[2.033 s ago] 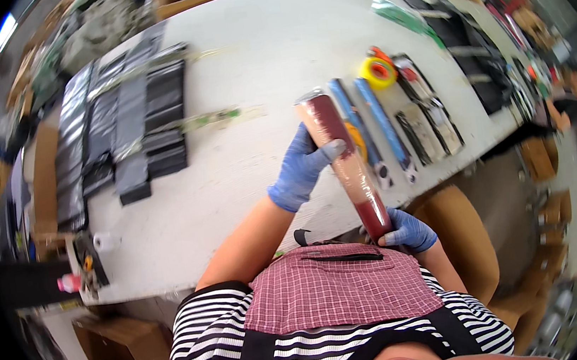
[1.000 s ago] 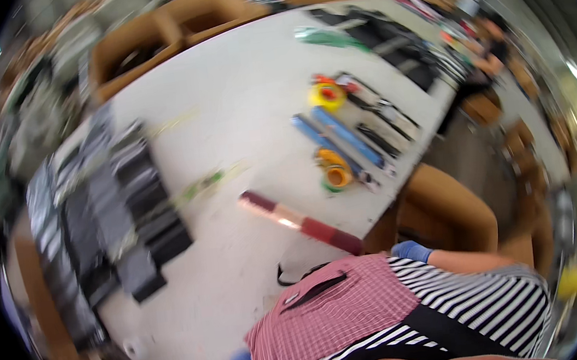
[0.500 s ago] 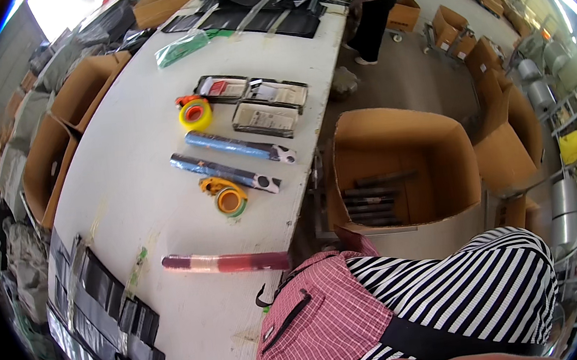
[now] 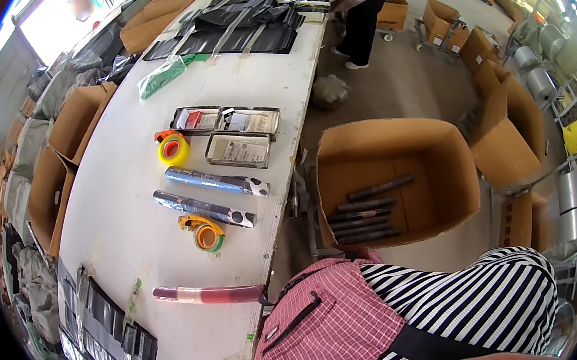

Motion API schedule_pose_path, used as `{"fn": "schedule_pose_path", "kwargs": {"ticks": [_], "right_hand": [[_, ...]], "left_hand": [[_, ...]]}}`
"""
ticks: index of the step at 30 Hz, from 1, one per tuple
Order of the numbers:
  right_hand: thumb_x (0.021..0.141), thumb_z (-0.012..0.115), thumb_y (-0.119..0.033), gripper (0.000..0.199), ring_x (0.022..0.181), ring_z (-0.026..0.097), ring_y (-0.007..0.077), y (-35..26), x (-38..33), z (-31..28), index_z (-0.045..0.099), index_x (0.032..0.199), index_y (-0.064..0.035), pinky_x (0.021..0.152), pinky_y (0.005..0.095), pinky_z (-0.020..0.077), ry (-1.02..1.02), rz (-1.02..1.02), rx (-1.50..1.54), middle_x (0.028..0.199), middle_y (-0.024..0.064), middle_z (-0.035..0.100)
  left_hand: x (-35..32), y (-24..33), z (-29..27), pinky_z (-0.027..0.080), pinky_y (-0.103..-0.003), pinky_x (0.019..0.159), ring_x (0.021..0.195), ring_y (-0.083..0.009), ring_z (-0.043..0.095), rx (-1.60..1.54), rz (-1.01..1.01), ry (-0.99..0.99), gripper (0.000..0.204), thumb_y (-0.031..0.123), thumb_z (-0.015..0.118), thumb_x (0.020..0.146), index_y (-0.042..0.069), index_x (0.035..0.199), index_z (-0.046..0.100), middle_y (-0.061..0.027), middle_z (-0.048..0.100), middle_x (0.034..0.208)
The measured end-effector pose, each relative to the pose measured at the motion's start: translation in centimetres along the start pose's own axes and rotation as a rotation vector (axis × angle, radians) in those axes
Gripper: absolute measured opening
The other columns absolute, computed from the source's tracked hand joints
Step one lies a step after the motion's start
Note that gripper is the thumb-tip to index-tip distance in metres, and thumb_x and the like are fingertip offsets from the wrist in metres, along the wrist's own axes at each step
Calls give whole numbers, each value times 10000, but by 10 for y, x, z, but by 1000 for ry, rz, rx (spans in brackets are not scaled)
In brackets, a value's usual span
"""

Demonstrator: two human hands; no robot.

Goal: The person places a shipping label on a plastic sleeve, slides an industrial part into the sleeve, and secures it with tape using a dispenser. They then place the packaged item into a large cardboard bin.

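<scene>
Since two seconds back, both hands have let go of the maroon roll [image 4: 209, 294] and dropped out of sight, the roll's down on the table [image 4: 109, 232], and the whole view has swung round to the right.

Only one view to go on, the head one. Roll's lying just left of and a bit ahead of the checked apron [image 4: 340, 316], long axis running crosswise, near end right by the table edge, other end pointing in over the tabletop. Striped right shoulder [image 4: 473, 298] is over on the far side of the apron from it. Neither the left hand nor the right hand shows, so I honestly can't tell whether they're empty or gripping something, or which is nearer.

Material-wise: roll's a slim cylinder in shiny clear film, maroon with a paler pinkish band. Past it there's an orange tape dispenser [image 4: 193, 221], then two glossy blue rolls [image 4: 216, 182] with black-and-white ends, lying roughly side by side, plus a fat yellow tape ring [image 4: 181, 154] and some shallow dark-rimmed trays [image 4: 237, 151]. Off the edge, a big plain cardboard box [image 4: 437, 170] stands open, with dark slim rolls [image 4: 364, 218] at the bottom.
</scene>
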State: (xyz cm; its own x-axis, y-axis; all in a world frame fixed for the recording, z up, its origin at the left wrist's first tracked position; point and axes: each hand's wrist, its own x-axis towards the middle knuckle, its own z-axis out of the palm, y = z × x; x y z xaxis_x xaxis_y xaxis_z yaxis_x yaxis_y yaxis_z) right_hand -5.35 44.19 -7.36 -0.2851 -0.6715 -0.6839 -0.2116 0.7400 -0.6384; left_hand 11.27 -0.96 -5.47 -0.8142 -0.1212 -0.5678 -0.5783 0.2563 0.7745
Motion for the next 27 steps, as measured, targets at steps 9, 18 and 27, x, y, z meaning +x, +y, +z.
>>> {"fn": "schedule_pose_path", "kwargs": {"ticks": [9,18,27], "right_hand": [[953,572,-277,290,916,652,256,-4,0,-24,653,1102,-42,819,356,510,1,-93,21,1039,158,683],[960,564,-280,296,927,650,244,-27,0,-44,654,1108,-39,827,349,508,-22,-208,33,1050,153,683],[967,556,-282,303,938,649,233,-60,19,-7,655,1114,-36,836,342,506,-91,-301,139,1061,148,684]], "left_hand": [[-6,18,11,456,-334,990,1125,-226,592,6,-18,24,368,150,541,953,15,1293,584,-116,621,1276],[-27,20,17,440,-333,1015,1158,-230,577,-30,-7,70,373,141,523,961,13,1308,571,-119,606,1302],[-109,-24,32,423,-333,1039,1191,-234,562,-165,28,118,378,132,506,968,11,1323,557,-122,590,1327]]}}
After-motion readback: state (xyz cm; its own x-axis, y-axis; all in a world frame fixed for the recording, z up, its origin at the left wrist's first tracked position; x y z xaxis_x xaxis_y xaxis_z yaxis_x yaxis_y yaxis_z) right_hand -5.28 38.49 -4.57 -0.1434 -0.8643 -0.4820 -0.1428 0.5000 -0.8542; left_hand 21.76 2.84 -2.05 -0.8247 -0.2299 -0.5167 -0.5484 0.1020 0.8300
